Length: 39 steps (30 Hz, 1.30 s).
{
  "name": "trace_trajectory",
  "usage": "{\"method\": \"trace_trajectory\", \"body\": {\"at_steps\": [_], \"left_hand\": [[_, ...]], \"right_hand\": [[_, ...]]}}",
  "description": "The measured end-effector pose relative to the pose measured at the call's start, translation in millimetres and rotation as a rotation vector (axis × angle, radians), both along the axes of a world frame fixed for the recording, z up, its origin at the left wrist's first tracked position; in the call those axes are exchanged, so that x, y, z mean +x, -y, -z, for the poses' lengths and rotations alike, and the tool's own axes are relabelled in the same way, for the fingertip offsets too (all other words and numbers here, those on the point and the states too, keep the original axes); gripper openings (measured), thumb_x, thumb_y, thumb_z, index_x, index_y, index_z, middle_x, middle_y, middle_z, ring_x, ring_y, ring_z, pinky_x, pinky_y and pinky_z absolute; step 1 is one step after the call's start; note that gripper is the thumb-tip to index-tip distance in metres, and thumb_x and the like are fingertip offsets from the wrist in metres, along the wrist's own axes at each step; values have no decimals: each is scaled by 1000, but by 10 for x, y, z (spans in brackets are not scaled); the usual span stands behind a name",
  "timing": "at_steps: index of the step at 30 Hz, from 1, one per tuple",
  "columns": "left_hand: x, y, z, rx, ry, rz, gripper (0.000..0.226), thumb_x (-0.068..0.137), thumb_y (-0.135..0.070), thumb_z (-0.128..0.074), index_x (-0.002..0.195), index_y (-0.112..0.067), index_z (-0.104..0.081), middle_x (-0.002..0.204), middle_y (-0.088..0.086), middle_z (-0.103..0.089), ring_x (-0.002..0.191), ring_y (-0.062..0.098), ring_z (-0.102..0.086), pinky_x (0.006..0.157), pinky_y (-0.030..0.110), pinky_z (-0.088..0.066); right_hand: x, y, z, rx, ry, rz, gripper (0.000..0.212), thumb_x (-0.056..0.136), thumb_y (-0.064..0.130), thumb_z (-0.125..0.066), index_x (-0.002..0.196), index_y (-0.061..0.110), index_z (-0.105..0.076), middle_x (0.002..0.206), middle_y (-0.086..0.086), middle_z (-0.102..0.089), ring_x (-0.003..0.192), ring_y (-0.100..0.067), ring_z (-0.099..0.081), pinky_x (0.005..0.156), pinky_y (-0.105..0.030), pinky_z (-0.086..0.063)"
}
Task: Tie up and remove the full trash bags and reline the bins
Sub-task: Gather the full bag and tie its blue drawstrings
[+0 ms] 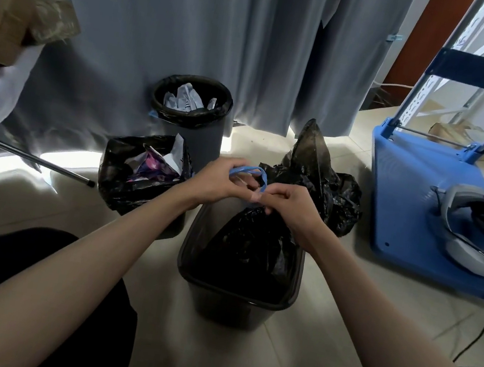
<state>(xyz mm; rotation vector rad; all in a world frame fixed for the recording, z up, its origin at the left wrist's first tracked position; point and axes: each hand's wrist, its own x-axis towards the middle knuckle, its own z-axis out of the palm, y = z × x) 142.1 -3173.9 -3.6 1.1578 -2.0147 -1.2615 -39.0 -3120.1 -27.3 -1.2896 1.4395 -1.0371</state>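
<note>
Where grey curtain (198, 16) hangs, pale tiled floor (335, 343), black bin (234, 297)

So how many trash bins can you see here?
3: a round grey bin by the curtain, a bag-covered bin at left, a dark rectangular bin under the hands. Others may be hidden.

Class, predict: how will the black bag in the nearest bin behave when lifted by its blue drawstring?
The black bag would probably sag and stretch: its film is thin and crumpled. It looks fairly light, since both hands gather it easily. The blue drawstring may cinch tighter under load.
</note>
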Motion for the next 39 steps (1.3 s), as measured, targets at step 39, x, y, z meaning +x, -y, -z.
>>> {"method": "trace_trajectory", "body": {"at_steps": [39], "left_hand": [[-346, -251, 203, -417, 107, -103, 11, 72, -15, -79, 82, -17, -73, 65, -7, -70, 62, -1, -64, 63, 15, -49]], "right_hand": [[-32, 105, 100, 113, -26, 230, 21, 91, 13, -58, 79, 6, -75, 55, -10, -60, 54, -24, -49, 46, -27, -41]]}}
